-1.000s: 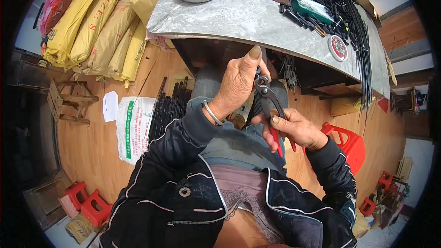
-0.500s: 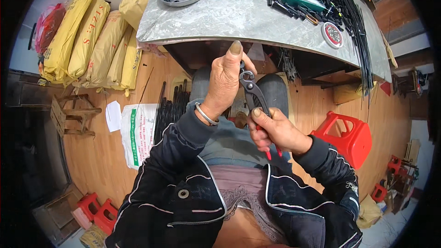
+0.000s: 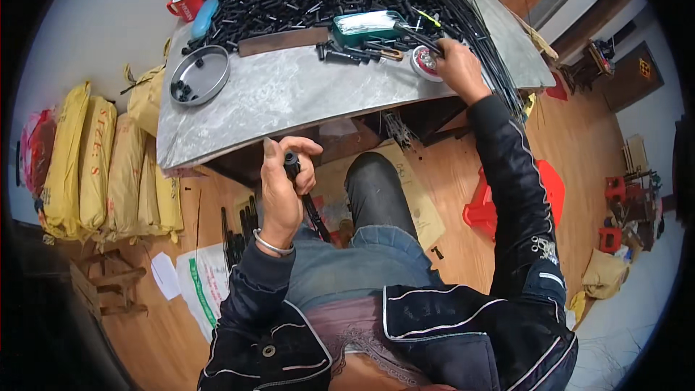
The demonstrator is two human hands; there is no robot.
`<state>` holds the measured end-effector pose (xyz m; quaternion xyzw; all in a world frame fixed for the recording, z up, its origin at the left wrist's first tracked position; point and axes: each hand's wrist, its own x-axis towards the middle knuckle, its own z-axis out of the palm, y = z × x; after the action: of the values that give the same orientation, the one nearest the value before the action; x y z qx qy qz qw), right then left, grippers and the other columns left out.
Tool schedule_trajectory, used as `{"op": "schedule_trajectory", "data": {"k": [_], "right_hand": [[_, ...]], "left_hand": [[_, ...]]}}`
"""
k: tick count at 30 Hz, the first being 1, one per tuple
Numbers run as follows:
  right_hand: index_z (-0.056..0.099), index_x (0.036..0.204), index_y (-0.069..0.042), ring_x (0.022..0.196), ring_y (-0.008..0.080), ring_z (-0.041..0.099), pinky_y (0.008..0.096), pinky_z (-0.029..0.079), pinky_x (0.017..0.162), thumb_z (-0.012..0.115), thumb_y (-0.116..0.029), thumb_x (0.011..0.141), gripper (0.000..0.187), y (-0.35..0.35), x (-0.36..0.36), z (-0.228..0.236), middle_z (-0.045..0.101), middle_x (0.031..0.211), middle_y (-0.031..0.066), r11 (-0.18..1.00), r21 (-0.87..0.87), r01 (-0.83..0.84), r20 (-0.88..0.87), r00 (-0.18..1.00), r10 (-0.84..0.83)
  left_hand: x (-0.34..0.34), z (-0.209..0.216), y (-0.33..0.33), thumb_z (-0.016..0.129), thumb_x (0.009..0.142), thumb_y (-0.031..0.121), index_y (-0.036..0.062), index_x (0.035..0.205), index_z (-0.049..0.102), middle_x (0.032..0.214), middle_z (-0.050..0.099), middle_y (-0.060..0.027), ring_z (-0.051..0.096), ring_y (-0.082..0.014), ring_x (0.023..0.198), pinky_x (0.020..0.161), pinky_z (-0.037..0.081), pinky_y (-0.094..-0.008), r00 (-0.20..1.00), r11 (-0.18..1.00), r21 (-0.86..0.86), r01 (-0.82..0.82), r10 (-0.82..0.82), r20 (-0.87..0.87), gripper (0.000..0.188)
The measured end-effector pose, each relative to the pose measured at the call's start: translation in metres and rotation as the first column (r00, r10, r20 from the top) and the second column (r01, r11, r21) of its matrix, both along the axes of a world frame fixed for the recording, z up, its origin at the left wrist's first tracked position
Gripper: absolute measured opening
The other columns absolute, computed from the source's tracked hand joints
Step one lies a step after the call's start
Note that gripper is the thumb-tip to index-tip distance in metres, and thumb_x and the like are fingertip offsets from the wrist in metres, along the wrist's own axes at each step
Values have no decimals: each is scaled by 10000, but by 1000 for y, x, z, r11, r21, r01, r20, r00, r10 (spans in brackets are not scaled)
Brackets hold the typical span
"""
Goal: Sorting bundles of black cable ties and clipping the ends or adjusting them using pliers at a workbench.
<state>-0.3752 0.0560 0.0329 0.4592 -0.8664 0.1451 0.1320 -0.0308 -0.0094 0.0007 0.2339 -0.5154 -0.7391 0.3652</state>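
My left hand (image 3: 284, 181) is raised in front of the table's near edge, thumb up, its fingers curled round a black rod (image 3: 313, 213). The rod's thicker round end (image 3: 292, 161) pokes up between thumb and fingers, and its shaft slants down toward my lap. Out over the table, my right hand (image 3: 460, 69) is closed beside a round red-and-white dish (image 3: 426, 63) of small shiny pieces. From its fingers the dark metal bars of the pincers (image 3: 418, 35) stick out to the left; their red grips are hidden. My right fingertips are partly hidden too.
A heap of short black parts (image 3: 304, 3) covers the back of the grey table (image 3: 260, 105). On it also stand a round metal tray (image 3: 199, 76), a green box (image 3: 368, 27) and a red mug (image 3: 186, 3). A red stool (image 3: 478, 206) is at right, yellow sacks (image 3: 94, 166) at left.
My right hand has moved from beside my left hand up over the table to the dish, with the pincers. My left hand keeps the rod, now tilted and further left in view.
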Motion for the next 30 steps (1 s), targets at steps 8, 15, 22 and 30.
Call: {"op": "schedule_trajectory", "data": {"k": [8,15,22,30], "right_hand": [[695,887,-63,856,369,648,463,501,774,651,-257,793,220,-20,-32,-17,671,859,201,986,162,30,11,999,-33],[689,970,-69,884,361,646,451,500,781,625,-260,802,262,-18,-36,-7,674,913,200,979,200,44,8,999,-47],[683,1001,-63,891,352,650,438,499,777,611,-234,791,280,-13,-34,-2,680,921,187,997,64,36,145,988,-45],[643,1040,-48,944,376,631,451,486,812,588,-222,794,306,-16,-27,-5,661,994,202,998,35,55,139,988,-60]], "left_hand": [[-9,2,-6,318,1027,426,-23,1065,531,698,369,-2,350,-103,640,618,333,-261,998,996,-71,46,-50,-49,498],[-14,2,-4,370,1007,451,-15,1118,509,738,389,-18,379,-124,682,657,356,-273,989,998,-53,24,-32,-142,499],[-8,2,6,405,1001,445,-13,1143,522,759,448,-14,403,-97,702,658,359,-236,988,998,-58,-38,29,-152,493],[5,-2,23,395,1005,432,-6,1125,519,730,422,-24,406,-126,689,664,368,-267,993,998,-21,-55,53,-103,471]]}}
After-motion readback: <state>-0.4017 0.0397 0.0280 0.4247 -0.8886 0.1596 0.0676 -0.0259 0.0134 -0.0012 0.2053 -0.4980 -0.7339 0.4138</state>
